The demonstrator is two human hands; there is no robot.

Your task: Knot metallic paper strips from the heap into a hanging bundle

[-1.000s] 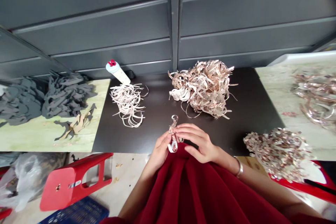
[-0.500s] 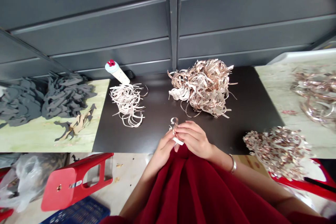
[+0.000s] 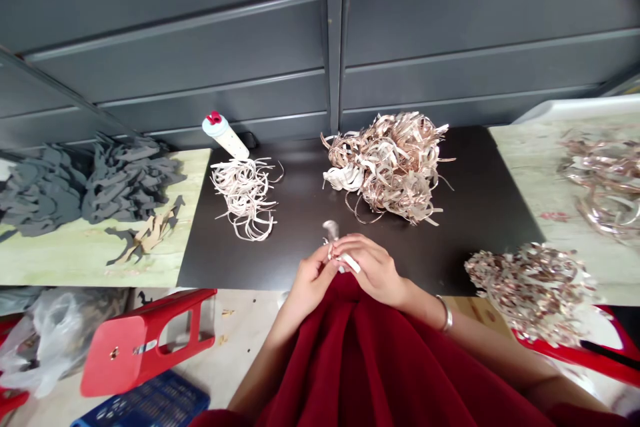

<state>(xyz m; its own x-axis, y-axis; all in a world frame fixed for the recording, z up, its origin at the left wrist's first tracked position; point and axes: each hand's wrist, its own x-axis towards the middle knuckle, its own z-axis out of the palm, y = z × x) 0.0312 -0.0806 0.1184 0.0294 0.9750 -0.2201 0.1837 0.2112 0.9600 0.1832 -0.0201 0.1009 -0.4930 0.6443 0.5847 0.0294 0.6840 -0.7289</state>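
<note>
Close to the table's front edge, my left hand (image 3: 314, 277) and my right hand (image 3: 374, 270) meet, fingertips pinched together on a narrow strip. A shiny, blurred curl of the strip (image 3: 331, 230) rises above the fingertips. One flat white end (image 3: 351, 262) pokes out against my right fingers. Where the strip passes between the fingers it is hidden. Farther back lies a big tangled heap of rose-gold strips (image 3: 395, 167). To the left sits a smaller pile of thin whitish strips (image 3: 245, 197).
A white bottle (image 3: 227, 138) with a red cap stands by the grey panel wall. Dark grey cut pieces (image 3: 127, 180) lie at the left. At the right edge, a bunch of shiny folded pieces (image 3: 530, 287) hangs over. A red stool (image 3: 140, 343) is below left.
The white end of the strip has swung up and right against my right fingers. My left thumb has shifted up toward the pinch, and the curl is now blurred.
</note>
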